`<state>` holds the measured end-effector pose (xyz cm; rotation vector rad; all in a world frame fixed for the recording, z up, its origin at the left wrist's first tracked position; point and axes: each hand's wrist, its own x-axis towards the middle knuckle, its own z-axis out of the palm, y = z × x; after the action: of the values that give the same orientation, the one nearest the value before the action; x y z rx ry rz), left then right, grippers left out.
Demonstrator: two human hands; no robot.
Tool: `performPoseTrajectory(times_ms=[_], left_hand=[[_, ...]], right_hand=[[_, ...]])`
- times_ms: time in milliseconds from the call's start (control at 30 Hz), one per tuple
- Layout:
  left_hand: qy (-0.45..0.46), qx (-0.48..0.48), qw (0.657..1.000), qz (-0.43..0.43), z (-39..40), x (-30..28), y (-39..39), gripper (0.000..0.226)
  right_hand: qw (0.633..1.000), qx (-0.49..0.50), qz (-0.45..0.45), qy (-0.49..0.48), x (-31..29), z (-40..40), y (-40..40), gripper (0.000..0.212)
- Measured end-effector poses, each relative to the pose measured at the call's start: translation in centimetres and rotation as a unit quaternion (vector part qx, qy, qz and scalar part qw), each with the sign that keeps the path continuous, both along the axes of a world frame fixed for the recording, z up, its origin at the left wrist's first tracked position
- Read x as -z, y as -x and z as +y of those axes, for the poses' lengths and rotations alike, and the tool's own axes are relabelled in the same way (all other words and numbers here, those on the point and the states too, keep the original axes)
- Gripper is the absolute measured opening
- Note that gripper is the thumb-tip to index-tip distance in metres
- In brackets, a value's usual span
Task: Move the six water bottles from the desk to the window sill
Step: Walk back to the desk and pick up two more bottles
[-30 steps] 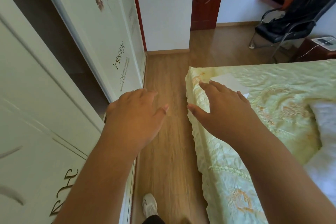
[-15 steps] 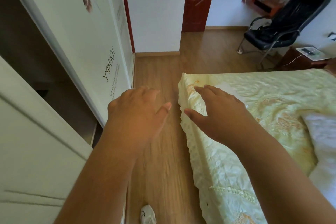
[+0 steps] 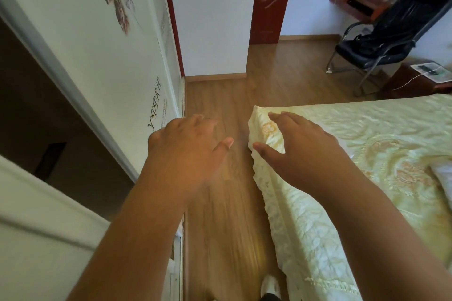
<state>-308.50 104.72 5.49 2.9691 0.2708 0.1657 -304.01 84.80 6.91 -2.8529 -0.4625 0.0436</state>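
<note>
A: Where are the water bottles?

B: None can be made out. The desk (image 3: 362, 3), reddish wood, stands in the far right corner with pale, blurred things on top; whether any of them is a bottle, I cannot tell. The window sill is outside the view.

A: And the hands?

B: Both are held out in front, palms down, holding nothing. The left hand (image 3: 186, 146) hangs over the wooden floor (image 3: 220, 215), its fingers loosely bent and its thumb stretched toward the other hand. The right hand (image 3: 298, 146) is above the near corner of the bed (image 3: 367, 142), fingers relaxed and spread, thumb pointing left. Whether it touches the cover I cannot tell. The two thumbs are near each other but apart.

A: What lies around them?

B: The bed has a pale yellow-green embroidered cover with a frilled edge hanging toward the floor. Left of the floor strip is a white wardrobe (image 3: 102, 61) with a flower print and lettering, one sliding door open on a dark inside. Ahead stands a white wall section, with a dark red door (image 3: 271, 0) beyond it. A black chair (image 3: 396, 32) stands before the desk, and a white shoe (image 3: 269, 286) shows at the bottom edge.
</note>
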Motion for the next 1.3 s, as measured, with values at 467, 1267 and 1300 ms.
performPoseTrajectory(times_ms=[467,1267,1300], left_hand=[[-0.047,-0.059,0.997,-0.005,0.5,-0.7,-14.6,0.052],[-0.029,-0.109,0.993,0.023,-0.6,0.2,-34.4,0.067],[-0.024,-0.106,0.994,0.024,-0.4,0.3,-35.0,0.066]], right_hand=[[0.999,-0.035,-0.002,-0.039,0.4,0.8,-17.3,0.077],[0.994,-0.093,0.007,-0.050,0.8,-0.1,-39.2,0.073],[0.995,-0.091,0.007,-0.048,0.9,0.0,-39.8,0.074]])
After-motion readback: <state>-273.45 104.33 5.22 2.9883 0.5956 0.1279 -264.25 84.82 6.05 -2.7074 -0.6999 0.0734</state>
